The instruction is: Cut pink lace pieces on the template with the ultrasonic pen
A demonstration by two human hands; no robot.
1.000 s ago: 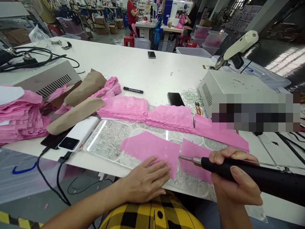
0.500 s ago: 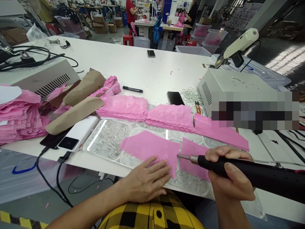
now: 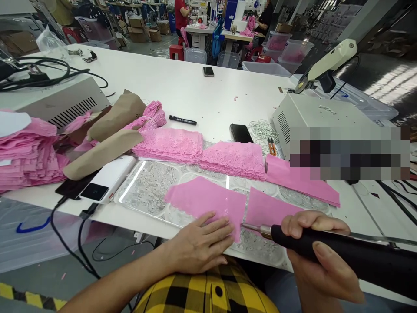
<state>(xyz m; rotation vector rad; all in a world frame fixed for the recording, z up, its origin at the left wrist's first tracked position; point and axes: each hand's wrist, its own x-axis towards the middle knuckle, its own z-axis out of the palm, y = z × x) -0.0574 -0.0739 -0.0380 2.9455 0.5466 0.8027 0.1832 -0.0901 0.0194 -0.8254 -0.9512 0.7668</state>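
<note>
My left hand (image 3: 208, 237) lies flat, fingers spread, on the lower part of a pink fabric piece (image 3: 202, 198). Wrapped in my right hand (image 3: 321, 248) is a thick black-handled tool (image 3: 296, 236) with a narrow metal tip. That tip meets the lower right edge of the fabric under my left hand. A second pink piece (image 3: 265, 208) lies just to the right, a thin gap between the two, partly behind the tool. Both rest on a clear patterned board (image 3: 146, 187).
Behind the board stand lacy pink stacks (image 3: 169, 145) and a flat pink pile (image 3: 301, 180). A black phone (image 3: 240, 133), orange-handled snips (image 3: 271, 147) and a marker (image 3: 182, 120) lie beyond. A white power bank (image 3: 112, 178) with cables is left; a vented grey box (image 3: 312, 121) stands right.
The tool's tip has slid down along the fabric's right edge towards me, my right hand moving lower with it. The left hand stays in place on the fabric.
</note>
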